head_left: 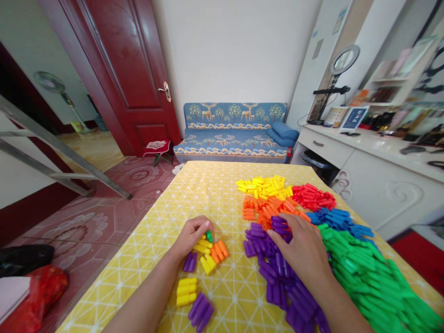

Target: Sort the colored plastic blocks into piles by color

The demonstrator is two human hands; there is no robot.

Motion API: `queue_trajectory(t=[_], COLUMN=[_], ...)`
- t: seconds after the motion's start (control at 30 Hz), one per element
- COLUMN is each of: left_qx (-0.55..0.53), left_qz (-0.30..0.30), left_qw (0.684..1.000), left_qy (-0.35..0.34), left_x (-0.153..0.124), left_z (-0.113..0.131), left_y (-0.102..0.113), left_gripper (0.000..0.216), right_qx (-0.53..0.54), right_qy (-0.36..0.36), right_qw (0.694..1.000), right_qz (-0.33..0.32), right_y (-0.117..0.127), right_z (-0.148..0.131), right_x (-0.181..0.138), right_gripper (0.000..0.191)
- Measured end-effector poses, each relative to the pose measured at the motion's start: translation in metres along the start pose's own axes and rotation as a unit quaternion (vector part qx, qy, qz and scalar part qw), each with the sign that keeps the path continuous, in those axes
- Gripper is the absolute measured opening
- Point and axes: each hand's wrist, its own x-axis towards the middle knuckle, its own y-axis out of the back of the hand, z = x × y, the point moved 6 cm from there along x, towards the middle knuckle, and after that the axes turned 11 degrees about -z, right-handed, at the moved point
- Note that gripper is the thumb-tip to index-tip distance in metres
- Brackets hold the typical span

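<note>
On the left of the table, my left hand is closed, its thumb and fingers on a small green plastic piece. Right beside it lie yellow pieces, an orange piece and a purple piece. Nearer to me are another yellow piece and a larger purple one. My right hand is over the purple pile, thumb and fingers around a purple ribbed piece. Some of its fingertips are hidden.
Piles of yellow, orange, red, blue and green pieces lie on the yellow tablecloth. A blue sofa stands beyond the table, a white dresser at the right, a metal ladder at the left.
</note>
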Motion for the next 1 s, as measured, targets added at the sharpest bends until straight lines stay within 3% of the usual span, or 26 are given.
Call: queue_trajectory(t=[0.13, 0.3, 0.47, 0.6, 0.7, 0.8, 0.87, 1.0], left_qx=[0.022, 0.065, 0.055, 0.055, 0.061, 0.065, 0.064, 0.061], left_qz=[-0.018, -0.054, -0.097, -0.083, -0.063, -0.051, -0.046, -0.038], left_qw=[1.0, 0.996, 0.994, 0.995, 0.996, 0.996, 0.997, 0.997], left_qy=[0.003, -0.002, -0.015, 0.009, 0.022, 0.025, 0.024, 0.028], left_x=[0.001, -0.001, -0.003, -0.002, -0.002, -0.003, -0.003, -0.002], left_z=[0.003, 0.013, 0.018, 0.013, 0.009, 0.007, 0.005, 0.003], left_y=[-0.003, -0.006, -0.008, -0.006, -0.004, -0.005, -0.005, -0.005], left_gripper=[0.044, 0.034, 0.027, 0.028, 0.028, 0.027, 0.026, 0.025], right_qx=[-0.074, -0.094, -0.074, 0.021, 0.116, 0.155, 0.15, 0.134], right_qy=[-0.011, 0.014, 0.017, 0.082, 0.17, 0.195, 0.177, 0.121], right_qw=[0.997, 0.995, 0.997, 0.995, 0.977, 0.955, 0.952, 0.959], right_qz=[-0.006, -0.006, 0.026, 0.046, -0.057, -0.161, -0.199, -0.218], right_y=[-0.014, -0.024, -0.013, -0.009, -0.032, -0.062, -0.077, -0.091], right_z=[0.029, 0.028, 0.02, -0.023, -0.078, -0.121, -0.134, -0.131], right_x=[-0.002, -0.007, -0.008, -0.016, -0.025, -0.032, -0.033, -0.033], right_gripper=[0.043, 0.039, 0.04, 0.029, 0.026, 0.051, 0.06, 0.04])
